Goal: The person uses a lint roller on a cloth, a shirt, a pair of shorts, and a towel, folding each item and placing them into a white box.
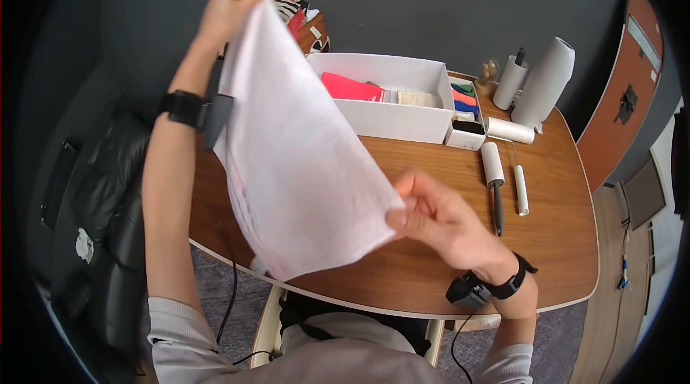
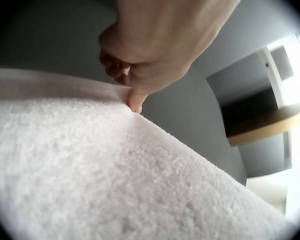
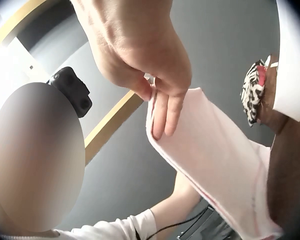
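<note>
A pale pink-white towel (image 1: pixel 302 161) with a fuzzy pile hangs at a slant between my two hands, over the front left of the table. My left hand (image 1: pixel 228 17), raised high, pinches one corner between thumb and fingers; the left wrist view shows the towel (image 2: pixel 100 165) falling away from that grip. Lower and to the right, my right hand (image 1: pixel 449 229) pinches another corner. In the right wrist view its thumb and fingers are on the folded edge of the towel (image 3: pixel 210 145), where reddish lines run along the layers.
Behind the towel stands a white box (image 1: pixel 402 121) with a red cloth (image 1: pixel 352 87) inside. A smaller white organizer (image 1: pixel 467 136) holds folded colored cloths. Lint rollers (image 1: pixel 492 165) lie on the wooden table (image 1: pixel 431 269). A white bottle-shaped object (image 1: pixel 544 82) stands at the back right.
</note>
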`<state>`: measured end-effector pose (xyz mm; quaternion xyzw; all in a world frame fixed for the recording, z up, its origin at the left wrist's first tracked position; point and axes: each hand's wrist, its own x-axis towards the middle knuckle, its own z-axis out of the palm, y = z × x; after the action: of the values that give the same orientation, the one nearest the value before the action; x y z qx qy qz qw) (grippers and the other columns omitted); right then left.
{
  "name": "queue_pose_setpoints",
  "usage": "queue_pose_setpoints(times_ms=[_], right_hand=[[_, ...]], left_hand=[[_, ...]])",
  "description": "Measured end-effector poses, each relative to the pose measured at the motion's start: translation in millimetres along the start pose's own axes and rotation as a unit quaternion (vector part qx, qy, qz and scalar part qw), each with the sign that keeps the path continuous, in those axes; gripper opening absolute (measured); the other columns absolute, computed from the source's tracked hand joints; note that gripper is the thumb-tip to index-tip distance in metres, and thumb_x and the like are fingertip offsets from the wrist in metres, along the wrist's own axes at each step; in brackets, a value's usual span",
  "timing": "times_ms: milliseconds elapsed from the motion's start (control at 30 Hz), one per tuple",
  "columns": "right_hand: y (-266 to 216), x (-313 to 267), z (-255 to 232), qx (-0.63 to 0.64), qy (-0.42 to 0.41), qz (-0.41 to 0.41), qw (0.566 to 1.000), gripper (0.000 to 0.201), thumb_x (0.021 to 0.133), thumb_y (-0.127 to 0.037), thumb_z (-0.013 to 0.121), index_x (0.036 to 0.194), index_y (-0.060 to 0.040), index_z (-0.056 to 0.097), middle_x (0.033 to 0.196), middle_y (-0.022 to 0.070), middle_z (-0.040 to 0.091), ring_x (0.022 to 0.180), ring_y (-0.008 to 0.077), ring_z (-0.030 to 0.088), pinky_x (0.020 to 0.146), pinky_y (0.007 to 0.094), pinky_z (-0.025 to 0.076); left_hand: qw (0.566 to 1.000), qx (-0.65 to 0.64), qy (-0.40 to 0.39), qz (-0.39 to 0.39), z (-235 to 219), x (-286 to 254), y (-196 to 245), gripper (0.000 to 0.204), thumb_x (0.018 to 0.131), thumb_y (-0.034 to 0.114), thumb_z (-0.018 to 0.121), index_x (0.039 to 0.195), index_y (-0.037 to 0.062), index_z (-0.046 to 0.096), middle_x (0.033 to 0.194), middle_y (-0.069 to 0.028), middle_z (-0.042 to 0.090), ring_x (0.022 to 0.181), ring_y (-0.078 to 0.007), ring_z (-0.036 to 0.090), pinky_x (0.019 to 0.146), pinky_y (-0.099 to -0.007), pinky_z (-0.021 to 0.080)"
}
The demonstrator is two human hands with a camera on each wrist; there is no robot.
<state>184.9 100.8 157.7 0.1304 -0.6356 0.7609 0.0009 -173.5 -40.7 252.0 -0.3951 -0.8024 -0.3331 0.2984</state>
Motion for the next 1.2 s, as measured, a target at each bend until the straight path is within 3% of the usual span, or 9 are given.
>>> queue_pose_setpoints(times_ms=[67,200,333,567,767,900,967,1067,1200], right_hand=[[14.2,-21.0,-10.3,-0.038,-0.038,0.086,0.995,0.010,0.091,-0.009,0.044,0.095,-0.0002,0.043,0.092,0.0096,0.057,0.086,0.0170,0.061,0.079,0.0298,0.048],[52.2,-59.7,-28.7,-0.208,-0.124,0.169,0.955,0.012,0.086,-0.012,0.051,0.085,-0.0013,0.047,0.079,0.0128,0.063,0.077,0.0220,0.064,0.069,0.0304,0.047],[93.7,-93.6,-41.3,-0.351,-0.157,0.262,0.885,0.019,0.082,-0.017,0.051,0.074,0.0000,0.049,0.070,0.0116,0.063,0.067,0.0242,0.063,0.061,0.0346,0.045],[99.0,-126.1,-45.1,-0.325,-0.153,0.425,0.831,0.030,0.083,-0.019,0.045,0.065,0.0024,0.056,0.063,0.0087,0.063,0.057,0.0189,0.062,0.058,0.0308,0.048],[87.0,-140.5,-72.2,-0.359,-0.171,0.465,0.791,0.038,0.086,-0.025,0.046,0.060,-0.0013,0.058,0.058,0.0058,0.063,0.056,0.0152,0.063,0.055,0.0251,0.048],[82.6,-149.6,-85.0,-0.362,-0.135,0.531,0.754,0.039,0.083,-0.031,0.051,0.058,-0.0023,0.060,0.057,0.0051,0.062,0.054,0.0151,0.062,0.055,0.0255,0.047],[75.3,-144.3,-82.7,-0.387,-0.110,0.581,0.708,0.042,0.081,-0.036,0.054,0.056,-0.0024,0.060,0.055,0.0051,0.062,0.054,0.0158,0.061,0.055,0.0262,0.047],[62.0,-132.0,-78.4,-0.516,-0.018,0.548,0.658,0.037,0.076,-0.038,0.060,0.064,-0.0031,0.061,0.056,0.0054,0.060,0.056,0.0196,0.060,0.056,0.0307,0.047],[80.3,-129.1,-87.6,-0.685,0.121,0.277,0.663,0.037,0.072,-0.033,0.064,0.094,-0.0047,0.054,0.076,0.0109,0.058,0.067,0.0282,0.060,0.059,0.0336,0.048]], left_hand=[[0.999,-0.021,-0.044,0.025,37.5,-21.2,55.9,0.023,0.079,0.024,0.053,0.086,0.0051,0.063,0.076,-0.0103,0.063,0.071,-0.0189,0.059,0.068,-0.0298,0.046],[0.951,-0.160,-0.240,0.111,180.2,-80.6,81.0,0.014,0.075,0.016,0.054,0.078,0.0044,0.061,0.073,-0.0134,0.061,0.070,-0.0247,0.059,0.065,-0.0355,0.045],[0.912,-0.150,-0.369,0.100,264.8,-166.0,145.1,0.015,0.078,0.024,0.055,0.081,0.0112,0.061,0.081,-0.0128,0.060,0.080,-0.0303,0.057,0.070,-0.0399,0.043],[0.923,-0.255,-0.287,-0.009,335.8,-208.6,213.7,0.012,0.078,0.019,0.056,0.080,0.0079,0.060,0.081,-0.0186,0.056,0.083,-0.0342,0.053,0.073,-0.0404,0.043],[0.929,-0.291,-0.220,-0.055,349.3,-208.8,226.1,0.011,0.079,0.017,0.055,0.080,0.0061,0.058,0.088,-0.0170,0.056,0.085,-0.0331,0.052,0.076,-0.0398,0.041],[0.874,-0.400,-0.273,0.048,359.2,-206.3,209.3,0.013,0.082,0.017,0.053,0.087,0.0054,0.058,0.091,-0.0166,0.054,0.085,-0.0325,0.052,0.077,-0.0378,0.042],[0.845,-0.417,-0.330,0.052,335.6,-203.6,204.2,0.025,0.085,0.019,0.052,0.105,0.0047,0.055,0.102,-0.0171,0.056,0.096,-0.0310,0.053,0.084,-0.0361,0.041],[0.809,-0.402,-0.426,0.053,270.8,-192.8,184.2,0.040,0.084,0.021,0.054,0.119,0.0026,0.047,0.119,-0.0190,0.050,0.109,-0.0305,0.049,0.091,-0.0344,0.038],[0.836,-0.218,-0.472,0.177,214.8,-200.3,97.9,0.051,0.078,0.028,0.059,0.121,0.0046,0.046,0.126,-0.0221,0.042,0.122,-0.0349,0.032,0.099,-0.0394,0.030]])
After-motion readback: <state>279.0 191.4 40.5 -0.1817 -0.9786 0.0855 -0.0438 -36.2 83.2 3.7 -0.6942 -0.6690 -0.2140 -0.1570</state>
